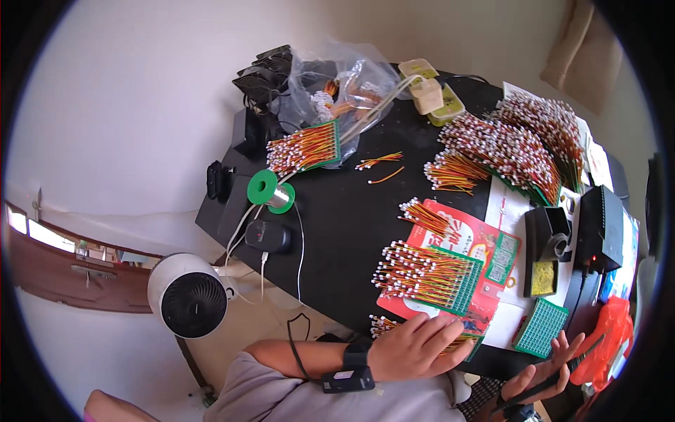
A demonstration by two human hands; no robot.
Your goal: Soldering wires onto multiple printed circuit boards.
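My left hand (415,348) bends over a bundle of red and yellow wires (384,325) with white connectors, at the table's near edge. Its fingers close on these wires, though their exact hold is partly hidden. A green circuit board edge (475,349) shows beyond the fingertips. In my right hand (540,376) is a slim black soldering iron (555,378), slanting up to the right. Just beyond my left hand, a wired green board (460,285) lies on a red printed sheet (401,304). A bare green board grid (542,328) lies near my right hand.
A black iron stand (548,232) with a yellow sponge (543,277) stands beside a black box (602,226). Wired boards pile up (499,148) at far right. A solder spool (281,197) stands left, with a white fan (184,292) beyond the table. A red bag (609,337) lies right.
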